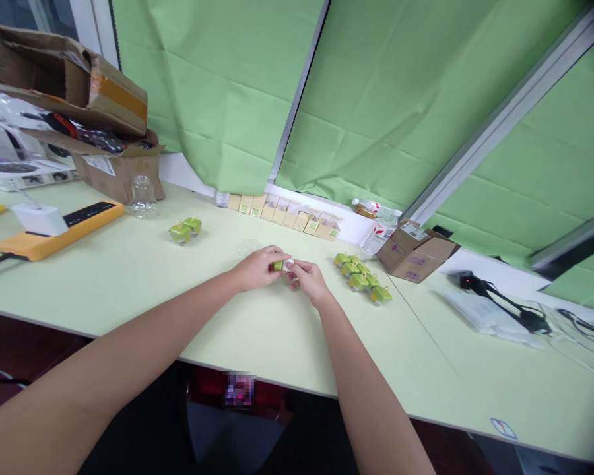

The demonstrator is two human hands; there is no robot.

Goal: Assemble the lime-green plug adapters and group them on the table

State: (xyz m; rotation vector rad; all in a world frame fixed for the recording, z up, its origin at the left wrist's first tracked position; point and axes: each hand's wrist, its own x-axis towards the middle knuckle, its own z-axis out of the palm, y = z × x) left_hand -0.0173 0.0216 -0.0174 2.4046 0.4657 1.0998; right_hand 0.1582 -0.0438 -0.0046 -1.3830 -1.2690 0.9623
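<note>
Holds a small green-and-white piece point(281, 266) between the left hand point(258, 269) and the right hand point(311, 282), over the near-middle part of the pale surface point(262, 330). Grips with both hands: wrapped around one end on the left, pinched at the white end on the right, seemingly to steady one side while working the other. Too covered by fingers to identify further. Just beyond the left hand, shows a clear plastic piece point(249, 247), hard to make out. To the right, includes green-topped cups point(360, 281) in loose rows, probably clustered for easy reach; to the left, a separate green-topped pair point(185, 230), perhaps sorted apart. At the back, includes small house-shaped boxes point(288, 214) lined against the wall, likely to save working room.
</note>
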